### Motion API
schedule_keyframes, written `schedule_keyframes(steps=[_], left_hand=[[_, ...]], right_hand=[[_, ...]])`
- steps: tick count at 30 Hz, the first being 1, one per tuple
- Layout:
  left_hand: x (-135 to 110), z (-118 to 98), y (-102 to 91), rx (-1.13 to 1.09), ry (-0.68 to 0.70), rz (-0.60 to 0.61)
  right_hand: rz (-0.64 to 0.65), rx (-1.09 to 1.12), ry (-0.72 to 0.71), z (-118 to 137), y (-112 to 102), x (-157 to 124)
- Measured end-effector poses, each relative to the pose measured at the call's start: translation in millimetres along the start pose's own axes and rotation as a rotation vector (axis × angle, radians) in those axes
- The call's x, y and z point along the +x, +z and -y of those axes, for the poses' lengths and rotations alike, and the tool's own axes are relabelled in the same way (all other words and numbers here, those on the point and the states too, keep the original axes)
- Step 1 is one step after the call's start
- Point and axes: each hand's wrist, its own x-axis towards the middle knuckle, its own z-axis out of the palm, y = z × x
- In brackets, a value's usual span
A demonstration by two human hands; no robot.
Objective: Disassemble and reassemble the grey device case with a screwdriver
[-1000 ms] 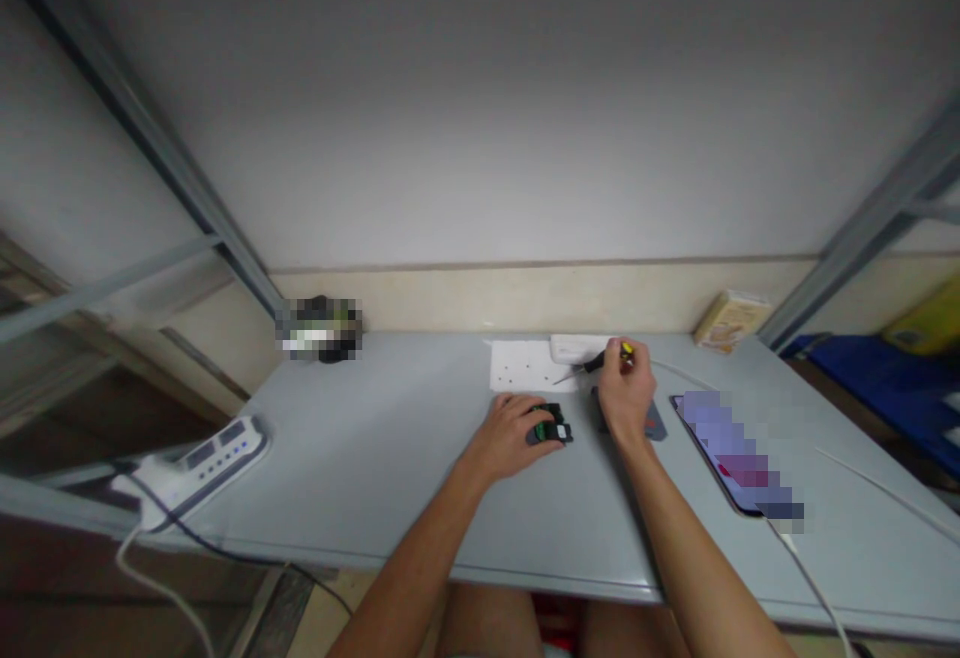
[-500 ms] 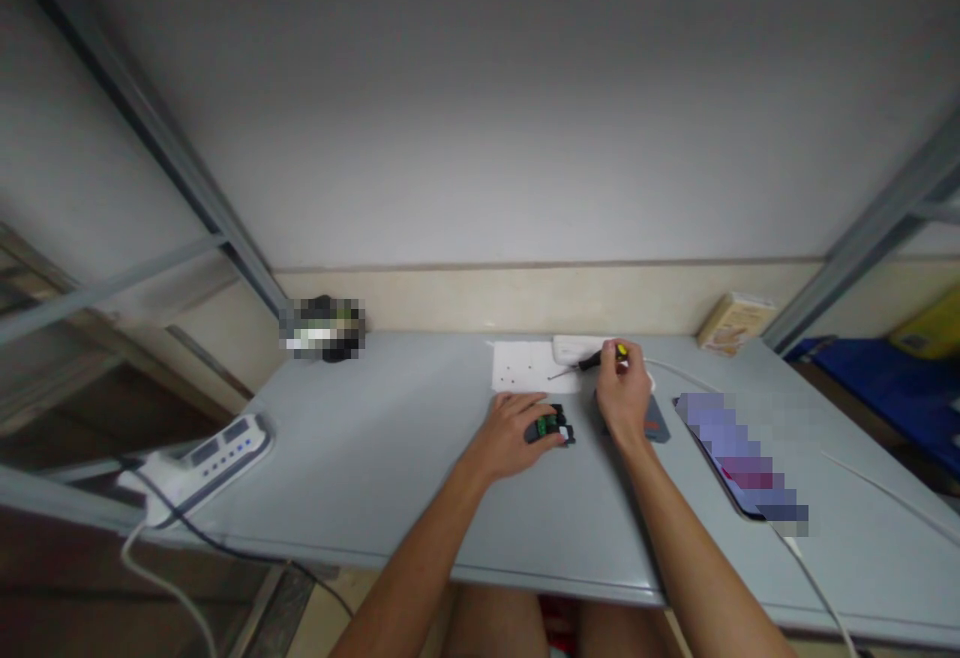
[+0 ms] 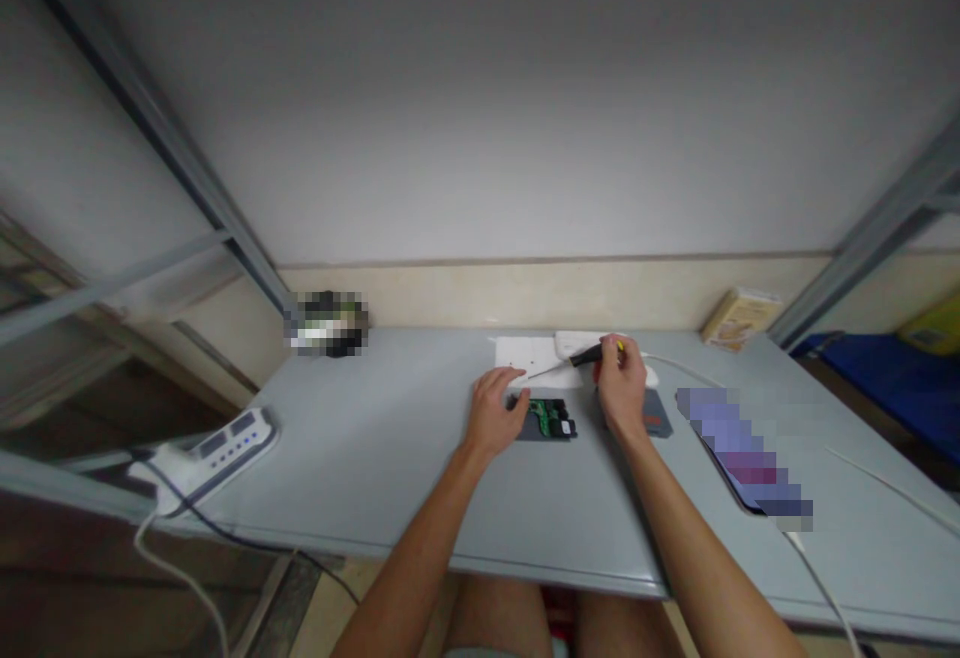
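While the right hand [image 3: 624, 393], right of the frame's lower centre, closes its fingers around the handle of a screwdriver [image 3: 587, 356], the tool's thin shaft slants down and left, its tip near the left fingers. On the left hand [image 3: 493, 416], thumb and forefinger stand a little apart, with a narrow gap between them; whether they touch anything is too small to tell.

Just beside that hand, below the centre of the frame, a green circuit board [image 3: 546, 416] with black blocky parts lies in a flat, dark casing. Behind it is a flat white sheet [image 3: 517, 349] with small dark specks, and partly behind the right hand rests a flat grey panel [image 3: 655, 416] with a reddish mark. Smooth and pale grey-blue, the worktop [image 3: 360, 448] also bears a slim, dark-edged phone [image 3: 739, 453] at lower right and a white plastic power strip [image 3: 180, 483] at lower left.
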Motion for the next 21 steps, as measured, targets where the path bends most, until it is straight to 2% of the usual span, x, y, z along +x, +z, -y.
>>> schedule_keyframes(steps=[9,16,21], left_hand=[[2,0,-0.8,-0.013,-0.004,0.013],[2,1,-2.1,-0.009,0.007,0.022],[2,4,-1.8,0.03,0.021,0.05]], right_hand=[[0.03,0.036,0.035,2,3,-2],[0.041,0.03,0.003,8,3,-5],[0.124,0.107,-0.014,13,3,-10]])
